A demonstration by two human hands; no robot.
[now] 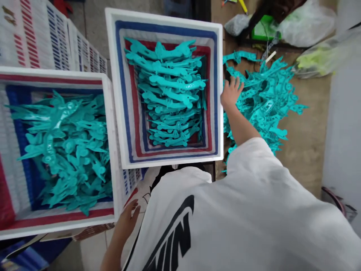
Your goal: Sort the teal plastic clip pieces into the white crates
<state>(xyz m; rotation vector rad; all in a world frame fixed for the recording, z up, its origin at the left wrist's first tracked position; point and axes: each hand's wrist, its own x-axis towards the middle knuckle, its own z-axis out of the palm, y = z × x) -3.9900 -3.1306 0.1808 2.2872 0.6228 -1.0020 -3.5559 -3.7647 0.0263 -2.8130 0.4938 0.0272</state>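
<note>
My right hand (232, 91) is at the right rim of the middle crate (171, 164), fingers spread beside a heap of teal plastic parts (262, 101) on the brown surface. Its fingers hold nothing that I can see. Low beside my leg hangs my left hand (128, 218), fingers loosely bent and apart, near the corner of the left crate (109, 113). Inside the middle crate, long teal plastic parts (169, 90) lie stacked in rows. A jumbled pile of similar teal parts (70, 146) fills much of the left crate.
White slotted baskets (56, 34) stand at the upper left. Clear plastic bags (307, 22), a green container (263, 28) and a dark object lie at the back of the brown surface (307, 143). A pale wall (345, 131) bounds the right side.
</note>
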